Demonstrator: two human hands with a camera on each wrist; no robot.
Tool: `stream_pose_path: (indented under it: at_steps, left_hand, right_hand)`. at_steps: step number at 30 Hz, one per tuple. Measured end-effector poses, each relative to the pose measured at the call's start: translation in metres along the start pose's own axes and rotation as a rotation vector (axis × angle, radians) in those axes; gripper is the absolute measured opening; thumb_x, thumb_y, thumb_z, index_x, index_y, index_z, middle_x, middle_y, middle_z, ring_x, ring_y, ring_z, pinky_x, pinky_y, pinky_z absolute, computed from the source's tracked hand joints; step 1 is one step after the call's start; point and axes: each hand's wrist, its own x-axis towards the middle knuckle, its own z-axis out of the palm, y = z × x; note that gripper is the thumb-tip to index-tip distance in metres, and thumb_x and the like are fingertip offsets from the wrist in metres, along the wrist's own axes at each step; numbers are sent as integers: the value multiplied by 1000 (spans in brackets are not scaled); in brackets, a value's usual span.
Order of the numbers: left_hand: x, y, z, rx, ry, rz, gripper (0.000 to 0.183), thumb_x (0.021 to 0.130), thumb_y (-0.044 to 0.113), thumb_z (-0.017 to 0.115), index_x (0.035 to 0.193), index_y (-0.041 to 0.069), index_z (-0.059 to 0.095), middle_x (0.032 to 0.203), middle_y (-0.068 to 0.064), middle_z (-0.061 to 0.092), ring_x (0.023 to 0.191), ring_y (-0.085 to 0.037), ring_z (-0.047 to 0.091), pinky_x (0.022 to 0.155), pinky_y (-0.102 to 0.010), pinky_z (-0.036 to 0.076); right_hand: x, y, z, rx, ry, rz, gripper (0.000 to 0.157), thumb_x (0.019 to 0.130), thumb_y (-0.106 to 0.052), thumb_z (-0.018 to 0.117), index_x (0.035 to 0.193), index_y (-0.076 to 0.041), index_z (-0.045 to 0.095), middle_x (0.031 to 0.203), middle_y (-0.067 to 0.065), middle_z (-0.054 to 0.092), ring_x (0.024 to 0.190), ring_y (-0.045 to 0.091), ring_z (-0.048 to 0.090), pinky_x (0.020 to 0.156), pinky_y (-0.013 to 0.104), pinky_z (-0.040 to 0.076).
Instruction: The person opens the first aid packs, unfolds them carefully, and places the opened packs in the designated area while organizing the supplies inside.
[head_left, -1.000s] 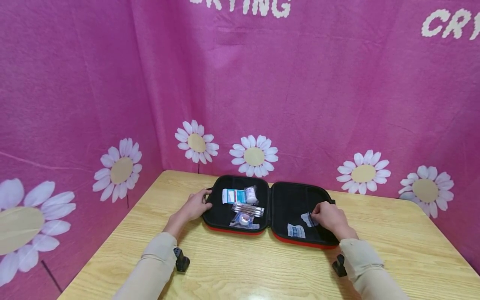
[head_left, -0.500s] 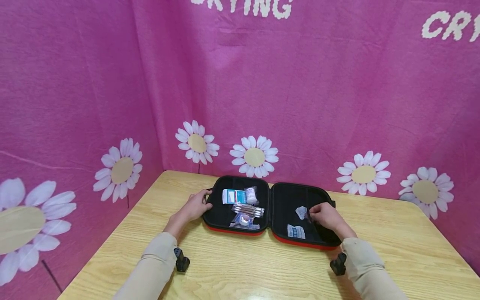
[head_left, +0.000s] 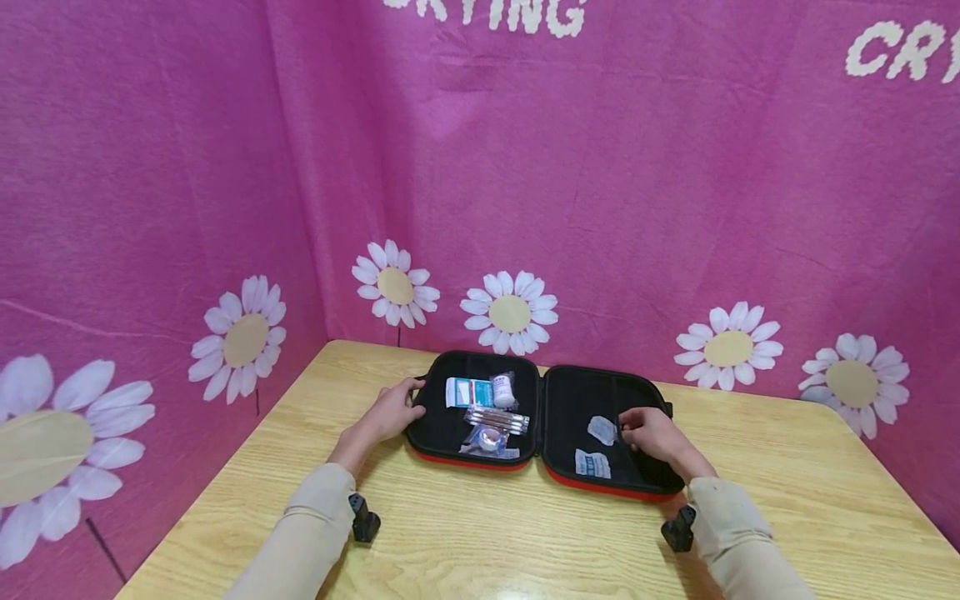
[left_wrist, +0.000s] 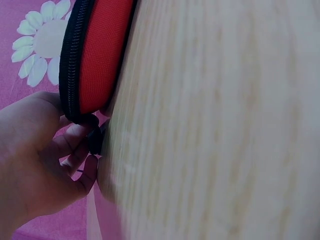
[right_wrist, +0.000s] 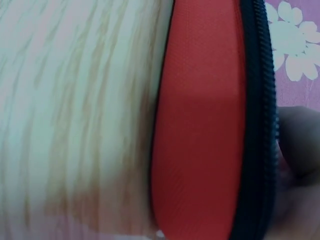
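A red and black zip case (head_left: 551, 417) lies unfolded on the table, its black inside facing up. My left hand (head_left: 390, 412) grips its left edge, thumb on the rim; in the left wrist view, the fingers curl by a black tab (left_wrist: 95, 140) at the zipped edge. Over the right half, my right hand (head_left: 652, 435) pinches the edge of a dark see-through pocket with its fingertips. Just left of those fingertips is a small whitish packet (head_left: 602, 431), with a blue-printed white packet (head_left: 592, 464) nearer the front rim. The case wall hides most of the right hand in the right wrist view.
In the left half lie a teal and white packet (head_left: 470, 392), a wrapped white roll (head_left: 503, 391), several swabs in a clear sleeve (head_left: 497, 419) and a bagged tape roll (head_left: 491, 438). A pink cloth (head_left: 600, 208) with daisies hangs behind the wooden table (head_left: 517, 533).
The whitish packet has shifted left from under my right fingertips and now lies apart from them, flatter. My right hand has moved only slightly; the left keeps its grip on the case.
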Motion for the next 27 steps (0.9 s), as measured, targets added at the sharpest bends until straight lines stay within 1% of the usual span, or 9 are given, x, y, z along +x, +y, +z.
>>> stream_pose_path:
  at_steps: [4, 8, 11, 15, 18, 20, 23, 25, 27]
  left_hand:
    - [0, 0, 0, 2, 0, -1, 52, 92, 12, 63, 142, 2, 51, 79, -4, 53, 99, -26, 47, 87, -35, 38]
    - [0, 0, 0, -2, 5, 4, 52, 92, 11, 63, 141, 1, 51, 80, -4, 54, 99, -26, 47, 88, -36, 38]
    - [0, 0, 1, -4, 9, 8, 52, 92, 11, 63, 141, 1, 51, 80, -5, 54, 99, -26, 47, 88, -36, 38]
    - [0, 0, 2, -4, 8, 13, 52, 92, 11, 63, 141, 1, 51, 80, -5, 54, 98, -26, 46, 89, -36, 38]
    - [0, -1, 3, -6, 9, 14, 52, 91, 11, 63, 140, 0, 51, 79, -4, 53, 98, -27, 47, 89, -36, 38]
    - [0, -1, 3, -9, 12, 9, 52, 91, 11, 64, 141, 1, 51, 79, -4, 53, 98, -27, 47, 90, -36, 38]
    - [0, 0, 2, -5, 17, 13, 51, 91, 11, 64, 140, 1, 52, 79, -4, 54, 98, -27, 47, 90, -37, 38]
    - [0, 0, 2, -6, 19, 11, 51, 91, 11, 64, 140, 1, 52, 79, -4, 54, 98, -27, 47, 91, -37, 38]
    - [0, 0, 2, -5, 20, 9, 51, 91, 11, 64, 140, 1, 52, 79, -4, 53, 98, -26, 47, 90, -37, 38]
  right_hand:
    - [1, 0, 0, 30, -39, 2, 25, 87, 6, 56, 108, 15, 64, 86, 12, 62, 68, 13, 53, 62, 25, 45]
    - [1, 0, -2, 94, -81, 29, 24, 92, 2, 53, 108, 11, 69, 99, 17, 69, 76, 13, 52, 66, 24, 42]
    - [1, 2, -3, 113, -85, 43, 25, 95, 0, 52, 108, 10, 70, 101, 16, 70, 75, 12, 52, 65, 22, 39]
    - [0, 2, -4, 122, -32, 86, 27, 95, -1, 52, 114, 13, 64, 87, 9, 64, 68, 12, 53, 60, 24, 40]
    - [0, 1, -3, 115, 40, 110, 31, 96, -4, 53, 121, 13, 59, 87, 12, 62, 70, 15, 55, 59, 27, 45]
    - [1, -1, -3, 65, 97, 75, 32, 96, -6, 55, 122, 13, 58, 95, 19, 65, 75, 19, 59, 64, 32, 49]
    - [2, -6, -1, -34, 173, 3, 30, 96, -9, 57, 120, 9, 62, 110, 26, 66, 89, 28, 63, 80, 43, 54]
    - [4, -12, 1, -82, 213, -53, 27, 95, -9, 59, 117, 6, 66, 113, 26, 67, 96, 31, 63, 89, 47, 52]
    - [6, -18, 4, -99, 228, -94, 26, 95, -10, 61, 116, 3, 68, 112, 23, 69, 96, 31, 63, 90, 47, 52]
